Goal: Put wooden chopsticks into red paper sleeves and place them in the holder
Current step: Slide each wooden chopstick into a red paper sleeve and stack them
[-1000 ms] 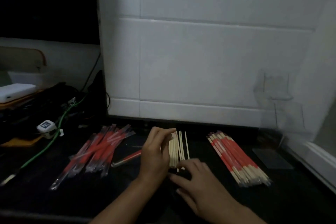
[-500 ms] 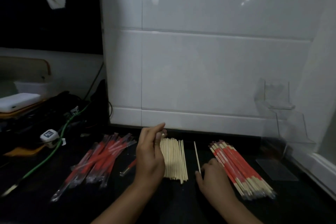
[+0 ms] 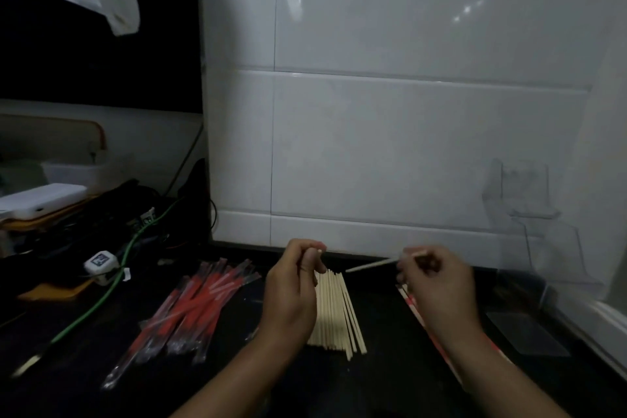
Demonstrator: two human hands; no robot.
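I see the right hand pinching one chopstick right of centre, its tip aimed left and lifted off the counter. The left hand is curled with fingertips pinched together at centre; something pale pokes out, I can't tell what. Between the hands lies a fan of bare chopsticks. Red sleeves are piled lower left; sleeved chopsticks peek out under the right wrist. The clear holder stands at right against the white tiles.
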